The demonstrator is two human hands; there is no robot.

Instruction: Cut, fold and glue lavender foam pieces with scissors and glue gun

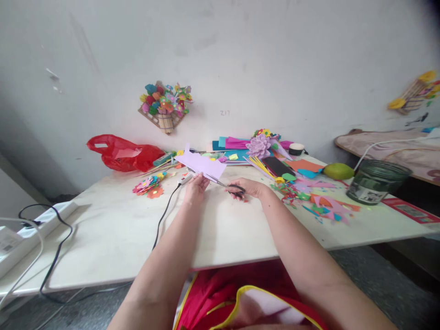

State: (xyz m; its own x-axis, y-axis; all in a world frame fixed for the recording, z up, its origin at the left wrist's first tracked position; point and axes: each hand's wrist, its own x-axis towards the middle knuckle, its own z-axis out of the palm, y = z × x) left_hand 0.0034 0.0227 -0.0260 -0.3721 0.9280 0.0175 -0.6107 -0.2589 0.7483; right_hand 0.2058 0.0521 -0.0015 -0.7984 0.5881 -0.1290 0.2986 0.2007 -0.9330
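Note:
My left hand (pixel 198 185) grips the near edge of a lilac sheet (pixel 202 164), which looks like craft paper or foam and is held up over the table. In my right hand (pixel 245 188) is a pair of scissors (pixel 237 188) with dark handles, my fingers in the loops. Their blades point left and lie at the sheet's lower edge, close to my left fingertips. Whether the blades are apart is too small to tell. Left of the sheet lies a pile of colourful flower cut-outs (pixel 149 185).
A red plastic bag (pixel 123 153) sits at the back left. Scraps (pixel 330 208), a phone (pixel 278 167), a green mango-like fruit (pixel 338 171) and a dark green container (pixel 378 182) are on the right. A black cable (pixel 165 213) crosses the table near my left arm; a power strip (pixel 44 233) lies left.

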